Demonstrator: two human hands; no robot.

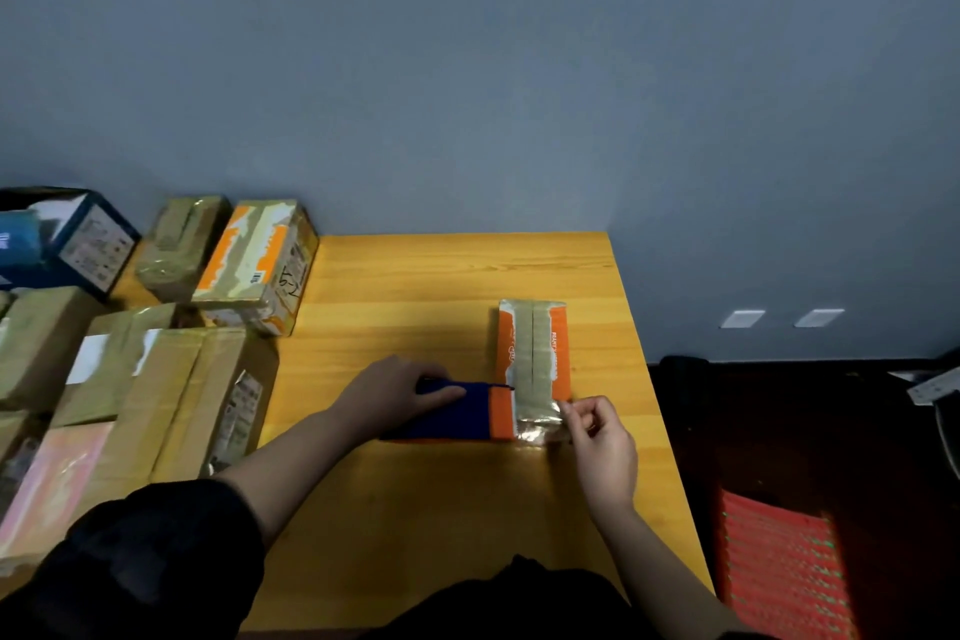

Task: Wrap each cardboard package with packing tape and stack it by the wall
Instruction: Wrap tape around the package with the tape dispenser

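Observation:
An orange cardboard package point(532, 343) with brown tape strips along its top lies on the wooden table point(415, 276), right of centre. My left hand point(389, 395) grips a blue and orange tape dispenser point(457, 413) held against the package's near left side. A shiny strip of packing tape point(537, 424) runs from the dispenser across the package's near end. My right hand point(602, 447) pinches the tape's free end at the package's near right corner.
Taped packages point(179, 244) and an orange and white box point(260, 260) stand by the wall at the left. A blue box point(78, 239) and large cardboard boxes point(156, 395) crowd the table's left side. A red slatted object point(779, 561) lies on the dark floor at the right.

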